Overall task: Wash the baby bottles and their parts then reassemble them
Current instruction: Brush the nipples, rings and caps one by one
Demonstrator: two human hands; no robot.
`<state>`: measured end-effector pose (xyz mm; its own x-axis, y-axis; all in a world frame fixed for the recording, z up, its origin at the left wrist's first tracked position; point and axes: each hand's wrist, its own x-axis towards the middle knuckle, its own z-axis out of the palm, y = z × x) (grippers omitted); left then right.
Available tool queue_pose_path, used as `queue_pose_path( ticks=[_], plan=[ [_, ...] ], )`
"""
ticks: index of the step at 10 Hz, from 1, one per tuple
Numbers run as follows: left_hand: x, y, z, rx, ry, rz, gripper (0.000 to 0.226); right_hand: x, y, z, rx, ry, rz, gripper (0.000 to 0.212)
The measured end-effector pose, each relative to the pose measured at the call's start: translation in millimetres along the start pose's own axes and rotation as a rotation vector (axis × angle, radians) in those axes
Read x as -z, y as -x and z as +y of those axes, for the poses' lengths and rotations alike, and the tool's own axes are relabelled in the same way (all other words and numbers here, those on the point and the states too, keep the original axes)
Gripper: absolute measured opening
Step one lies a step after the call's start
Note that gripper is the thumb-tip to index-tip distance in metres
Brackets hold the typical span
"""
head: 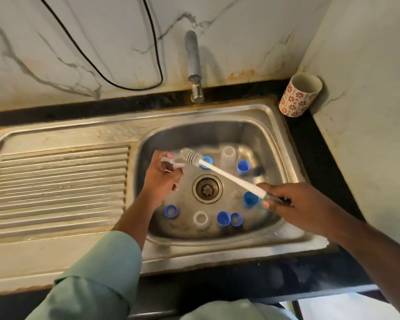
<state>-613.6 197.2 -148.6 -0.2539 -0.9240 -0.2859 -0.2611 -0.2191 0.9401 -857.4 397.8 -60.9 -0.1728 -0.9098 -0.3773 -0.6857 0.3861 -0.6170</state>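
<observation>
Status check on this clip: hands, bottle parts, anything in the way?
Left hand pinches clear part. Right hand grips brush, bristles at the part. Blue caps, bottle wait in sink. Nothing blocking.

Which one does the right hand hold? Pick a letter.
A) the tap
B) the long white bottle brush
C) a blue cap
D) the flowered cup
B: the right hand grips the handle end of the bottle brush, whose bristle head reaches toward the left hand over the sink.

The sink was dull, scuffed steel (rust-stained at its rim), the counter glossy black stone, the brush white plastic, the rings smooth blue plastic
</observation>
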Motion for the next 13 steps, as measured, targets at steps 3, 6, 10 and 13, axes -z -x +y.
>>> queue_pose_path(
  ticks=[3, 6, 10, 13],
  plan=[
    [58.3, 14.8, 35.8, -0.013, 0.496, -0.172, 0.014, 19.1, 1.5, -36.2, 0.268, 0.385, 0.076, 0.05],
    [43.5, 20.7, 61.4, 0.362, 0.882, -0.066, 0.014, 14.6, 7.5, -50.7, 0.558, 0.917, 0.28, 0.095],
    [46.5, 15.6, 70.3, 0.396, 0.972, -0.048, 0.018, -15.7, 4.0, -99.0, 0.236, 0.982, 0.001, 0.058],
    [59.5, 19.3, 94.8, 0.297, 1.049, -0.016, 0.037, -9.0, -2.0, -108.2, -0.104, -0.369, -0.21, 0.021]
  ],
)
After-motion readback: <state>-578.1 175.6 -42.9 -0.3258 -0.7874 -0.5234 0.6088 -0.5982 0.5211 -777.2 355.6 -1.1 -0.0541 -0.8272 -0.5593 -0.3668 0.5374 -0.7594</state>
